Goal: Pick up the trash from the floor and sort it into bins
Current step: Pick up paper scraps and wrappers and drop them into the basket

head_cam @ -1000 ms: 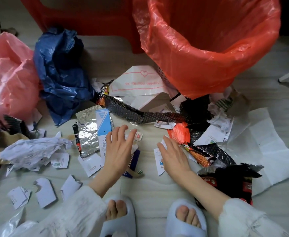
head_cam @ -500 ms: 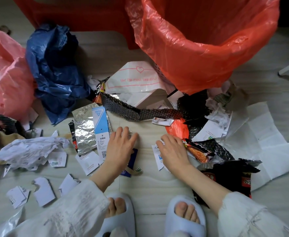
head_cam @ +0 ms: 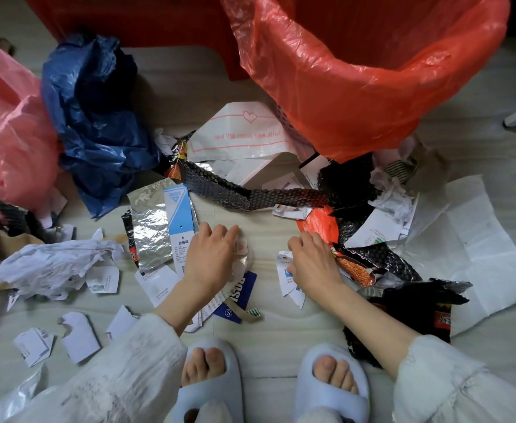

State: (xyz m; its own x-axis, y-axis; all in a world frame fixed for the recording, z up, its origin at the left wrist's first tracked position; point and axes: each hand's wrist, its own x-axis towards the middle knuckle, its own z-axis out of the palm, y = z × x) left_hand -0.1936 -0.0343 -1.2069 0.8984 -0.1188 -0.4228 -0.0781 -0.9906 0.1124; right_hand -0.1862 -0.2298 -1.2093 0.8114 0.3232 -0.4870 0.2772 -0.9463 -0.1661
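— While both hands were down among the litter, which step would you say was in hand?

— Gathering, I'd judge, not sorting. The left hand point(head_cam: 211, 257) lay over a pile of scraps point(head_cam: 238, 288), its fingers curved down on a small clear wrapper point(head_cam: 242, 246); whether they pinched it or only pressed it, I could not tell. The right hand point(head_cam: 313, 264) rested on a torn white slip point(head_cam: 284, 276), just beside a noodle packet point(head_cam: 357, 267); its fingertips were hidden, so its hold could not be told either.

— And the trash itself?

— All over the floor point(head_cam: 265, 334): torn paper point(head_cam: 52, 264) to the left, a foil sheet point(head_cam: 149, 230) beside the left hand, a black mesh strip point(head_cam: 250, 198) ahead of both hands.

— The bins?

— One bin with a red liner point(head_cam: 372, 87) stood beyond the right hand, mouth open. Pink point(head_cam: 9, 132) and blue point(head_cam: 95, 117) bags lay crumpled to the left; I couldn't say whether they served as bins.

— So the next move?

— Probably closing the fingers properly round the flat scraps, which lay flush on the floor and would be hard to pinch, then lifting them to the right bin.
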